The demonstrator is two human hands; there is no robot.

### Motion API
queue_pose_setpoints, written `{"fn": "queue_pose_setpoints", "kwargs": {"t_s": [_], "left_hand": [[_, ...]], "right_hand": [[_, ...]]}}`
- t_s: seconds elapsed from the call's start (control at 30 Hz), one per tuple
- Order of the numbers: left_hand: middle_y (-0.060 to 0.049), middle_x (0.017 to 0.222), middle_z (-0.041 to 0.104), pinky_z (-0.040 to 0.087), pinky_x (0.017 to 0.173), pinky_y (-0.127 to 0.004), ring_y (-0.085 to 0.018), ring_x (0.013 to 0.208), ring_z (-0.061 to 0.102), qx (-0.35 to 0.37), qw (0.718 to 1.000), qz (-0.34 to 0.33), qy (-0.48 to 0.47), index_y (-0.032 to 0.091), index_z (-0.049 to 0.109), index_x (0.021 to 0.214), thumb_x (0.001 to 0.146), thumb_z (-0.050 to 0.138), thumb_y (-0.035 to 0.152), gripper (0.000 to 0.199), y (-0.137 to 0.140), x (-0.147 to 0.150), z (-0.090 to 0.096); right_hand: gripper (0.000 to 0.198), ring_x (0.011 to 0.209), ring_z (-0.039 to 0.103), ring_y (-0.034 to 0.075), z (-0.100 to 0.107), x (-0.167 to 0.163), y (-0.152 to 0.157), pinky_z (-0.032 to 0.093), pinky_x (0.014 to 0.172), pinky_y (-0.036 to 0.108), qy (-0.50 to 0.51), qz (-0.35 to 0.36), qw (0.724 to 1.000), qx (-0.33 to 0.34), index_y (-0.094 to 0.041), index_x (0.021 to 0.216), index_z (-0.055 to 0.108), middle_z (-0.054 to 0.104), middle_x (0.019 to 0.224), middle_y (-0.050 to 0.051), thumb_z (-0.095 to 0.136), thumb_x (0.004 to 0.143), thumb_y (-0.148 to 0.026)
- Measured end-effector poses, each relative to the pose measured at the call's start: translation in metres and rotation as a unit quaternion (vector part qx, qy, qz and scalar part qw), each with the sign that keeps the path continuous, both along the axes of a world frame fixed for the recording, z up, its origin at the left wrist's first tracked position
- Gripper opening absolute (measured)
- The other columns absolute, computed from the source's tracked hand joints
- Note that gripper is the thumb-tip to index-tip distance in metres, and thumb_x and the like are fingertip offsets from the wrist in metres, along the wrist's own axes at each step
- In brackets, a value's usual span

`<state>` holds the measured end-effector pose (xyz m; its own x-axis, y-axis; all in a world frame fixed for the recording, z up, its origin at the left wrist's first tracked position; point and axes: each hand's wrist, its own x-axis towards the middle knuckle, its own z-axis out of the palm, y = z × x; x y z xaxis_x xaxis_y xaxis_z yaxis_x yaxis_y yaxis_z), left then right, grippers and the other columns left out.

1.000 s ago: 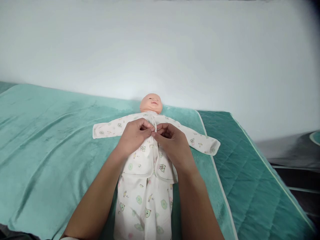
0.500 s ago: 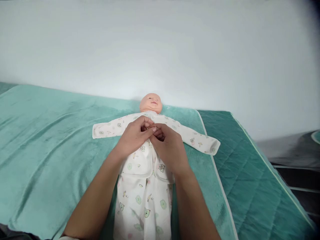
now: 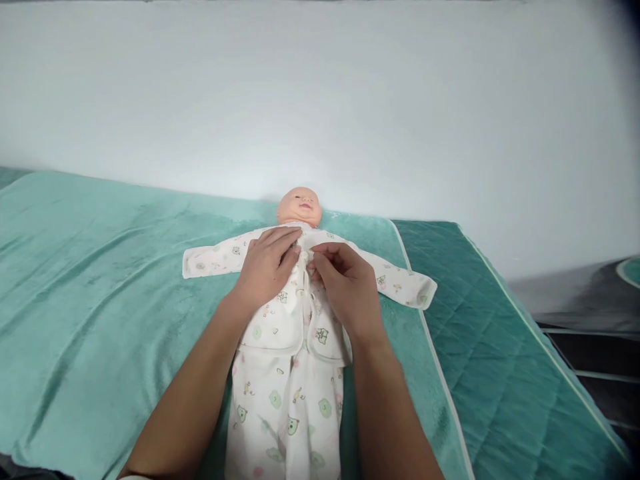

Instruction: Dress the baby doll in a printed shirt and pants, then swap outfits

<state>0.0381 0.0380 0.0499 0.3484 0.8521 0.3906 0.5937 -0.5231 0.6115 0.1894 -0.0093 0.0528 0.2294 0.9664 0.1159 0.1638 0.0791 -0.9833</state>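
A baby doll (image 3: 299, 205) lies on its back, head toward the wall, in a white printed baby jacket (image 3: 280, 327) and matching pants (image 3: 285, 413). Its sleeves stretch out to both sides. My left hand (image 3: 270, 263) rests flat on the jacket's chest, fingers extended and close together. At the front opening, my right hand (image 3: 347, 277) is closed in a pinch at the jacket's edge; its fingertips partly hide what they grip. Between the hands, what look like thin white ties (image 3: 301, 273) run down the opening. The lower ends of the pants are out of view.
Under the doll spreads a light green blanket (image 3: 110, 280) with a pale border. A darker green quilted cover (image 3: 480, 333) shows on the right, ending at the bed's edge. A white wall (image 3: 320, 100) stands behind. Dark slats (image 3: 590, 353) appear at the lower right.
My hands were together at the chest, fingertips touching; now they are apart. The left has flattened on the jacket, and the right has shifted slightly right, uncovering the front opening.
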Motion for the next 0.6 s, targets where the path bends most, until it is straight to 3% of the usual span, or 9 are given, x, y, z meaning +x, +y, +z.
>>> {"fn": "queue_pose_setpoints", "kwargs": {"t_s": [0.13,0.27,0.43,0.6], "left_hand": [[-0.004,0.144,0.060,0.037,0.111,-0.044,-0.024,0.135,0.049,-0.003,0.999,0.016,0.035,0.025,0.061,0.133,0.102,0.040,0.030,0.038,-0.002,0.002,0.002],[-0.006,0.150,0.054,0.036,0.111,-0.045,-0.024,0.138,0.046,-0.008,0.998,0.022,0.062,0.025,0.056,0.139,0.103,0.037,0.030,0.041,-0.004,0.003,0.002],[-0.006,0.156,0.045,0.036,0.110,-0.046,-0.026,0.139,0.044,-0.006,0.996,0.029,0.090,0.030,0.050,0.145,0.103,0.035,0.028,0.045,-0.004,0.003,0.000],[-0.005,0.155,0.047,0.036,0.110,-0.049,-0.026,0.138,0.043,-0.014,0.995,0.033,0.097,0.030,0.055,0.140,0.102,0.035,0.028,0.043,-0.004,0.003,0.000]], "right_hand": [[0.018,0.096,0.064,0.019,-0.013,0.000,0.008,0.053,0.084,0.034,-0.071,-0.043,0.992,0.098,-0.023,0.101,0.068,0.070,0.105,0.006,0.057,0.090,-0.033],[0.030,0.130,0.052,0.023,-0.022,0.003,0.014,0.041,0.112,0.046,-0.168,0.013,0.977,0.131,-0.026,0.121,0.065,0.062,0.135,0.008,0.050,0.096,-0.034],[0.032,0.134,0.048,0.023,-0.022,0.004,0.015,0.036,0.117,0.048,-0.222,0.029,0.966,0.128,-0.024,0.123,0.065,0.060,0.140,0.008,0.044,0.100,-0.033],[0.034,0.134,0.048,0.024,-0.021,0.002,0.015,0.037,0.115,0.048,-0.248,0.022,0.960,0.125,-0.023,0.122,0.066,0.060,0.140,0.009,0.041,0.101,-0.034]]}}
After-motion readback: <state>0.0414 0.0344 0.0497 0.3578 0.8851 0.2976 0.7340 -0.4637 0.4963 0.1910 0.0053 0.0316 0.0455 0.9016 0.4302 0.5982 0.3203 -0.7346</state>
